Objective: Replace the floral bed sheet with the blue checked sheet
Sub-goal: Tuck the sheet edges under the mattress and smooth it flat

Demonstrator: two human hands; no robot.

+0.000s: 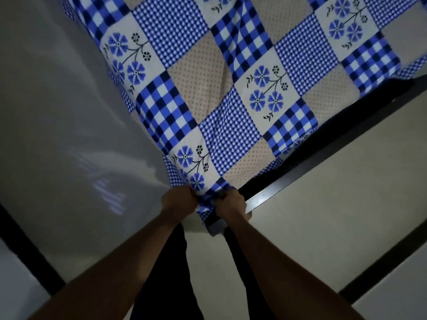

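Head view, looking down along both forearms. The blue checked sheet (231, 77) fills the upper middle of the frame, spread across the bed. It is a patchwork of large and small blue checks, dotted beige squares and white squares printed with blue flowers, and it narrows to a gathered corner at the near end. Its right edge hangs just over a dark bed frame (300, 176), whose rail runs diagonally from upper right to the near corner. Pale floor (323, 215) crossed by dark bands lies to the right of the rail. A smooth grey surface (57, 112) with faint reflections lies to the left of the sheet. Dark trouser legs (168, 273) show between the two bare forearms. The left hand (179, 200) and the right hand (231, 203) meet close together at the sheet's near corner, at the corner of the bed. Each grips the bunched cloth with its fingers curled into the fabric. The fingertips are hidden beneath the folds.
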